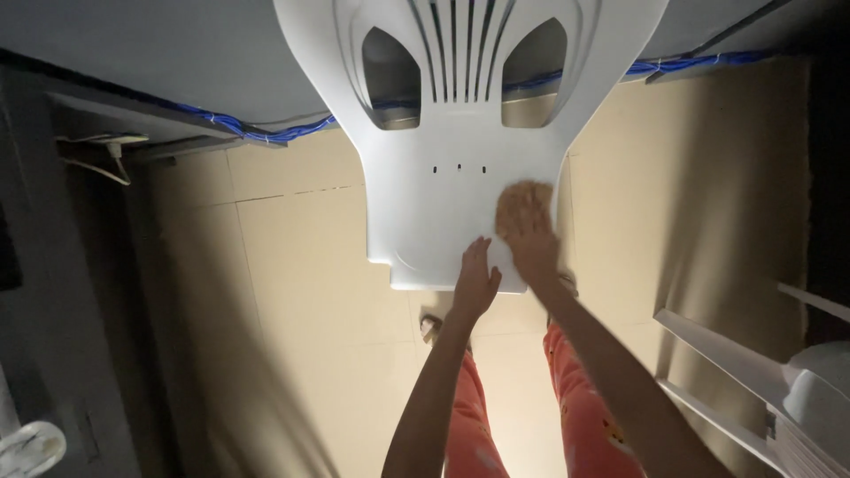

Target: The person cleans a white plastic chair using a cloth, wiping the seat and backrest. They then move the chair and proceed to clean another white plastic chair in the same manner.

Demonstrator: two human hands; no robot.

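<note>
A white plastic chair (443,190) stands in front of me, its slatted backrest toward the wall. My right hand (529,237) presses a tan cloth (524,196) flat on the right side of the seat. My left hand (475,279) rests on the seat's front edge, fingers together, holding the chair steady. Both forearms reach out over my orange patterned trousers (575,416).
The floor is beige tile (292,292). Blue cables (257,133) run along the base of the grey wall behind the chair. Another white plastic chair (779,381) stands at the right. A dark doorway or cabinet edge is at the left, with a sandal (31,447) near it.
</note>
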